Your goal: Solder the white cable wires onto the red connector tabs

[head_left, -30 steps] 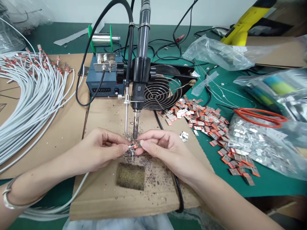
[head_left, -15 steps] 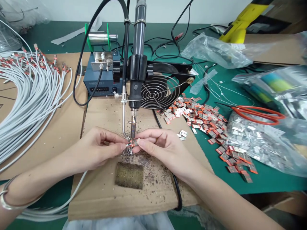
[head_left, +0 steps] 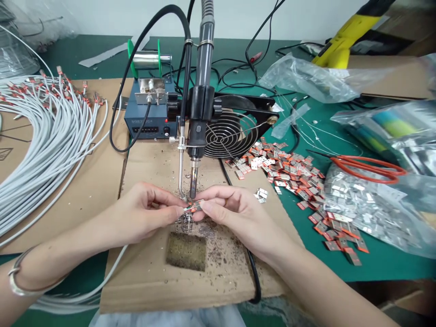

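Beneath the tip of an upright soldering iron (head_left: 194, 179), my two hands meet. My left hand (head_left: 153, 211) is closed in a pinch on the end of a white cable (head_left: 116, 268), whose length trails down below my wrist. Between thumb and fingers, my right hand (head_left: 228, 211) grips a small metal and orange USB connector (head_left: 196, 205). Cable end and connector touch or nearly touch right at the iron's tip; the exact contact is too small to make out. A thin metal solder feed tube (head_left: 181, 168) ends close beside the tip.
A brown sponge (head_left: 186, 251) lies on the cardboard (head_left: 150, 286) in front of my hands. Behind stand a blue solder feeder (head_left: 150, 122) with a solder spool (head_left: 146, 61) and a fan (head_left: 231, 134). Finished-looking cables (head_left: 68, 131) lie left; loose connectors (head_left: 293, 175) are heaped right.
The whole view has shifted slightly, so things appear a little further right and lower. Both hands keep their grip under the iron, with the connector now slightly more tilted.
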`<action>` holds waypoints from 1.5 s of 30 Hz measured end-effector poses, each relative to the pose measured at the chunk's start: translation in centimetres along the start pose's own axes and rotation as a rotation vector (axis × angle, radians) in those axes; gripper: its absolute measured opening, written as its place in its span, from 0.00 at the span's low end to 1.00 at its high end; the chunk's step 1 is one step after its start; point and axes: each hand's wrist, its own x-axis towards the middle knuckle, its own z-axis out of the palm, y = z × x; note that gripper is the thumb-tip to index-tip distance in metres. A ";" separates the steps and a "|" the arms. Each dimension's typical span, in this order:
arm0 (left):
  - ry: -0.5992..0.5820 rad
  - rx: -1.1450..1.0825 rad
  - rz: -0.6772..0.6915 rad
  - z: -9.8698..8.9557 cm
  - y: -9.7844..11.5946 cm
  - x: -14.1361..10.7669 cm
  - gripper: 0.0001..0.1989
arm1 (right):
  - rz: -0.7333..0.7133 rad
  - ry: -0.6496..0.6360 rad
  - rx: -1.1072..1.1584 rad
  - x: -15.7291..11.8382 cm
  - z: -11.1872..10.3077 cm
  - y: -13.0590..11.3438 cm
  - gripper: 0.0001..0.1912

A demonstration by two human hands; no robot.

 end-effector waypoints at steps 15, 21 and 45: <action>0.010 0.026 -0.077 0.1 0.3 -0.2 0.10 | -0.027 -0.029 0.033 -0.1 -0.1 0.2 0.07; 0.037 0.076 -0.067 0.0 0.1 0.0 0.10 | -0.033 0.001 -0.013 0.0 0.0 0.1 0.08; 0.127 0.134 -0.041 0.4 0.0 -0.1 0.10 | -0.047 0.034 -0.207 -0.5 0.0 0.0 0.11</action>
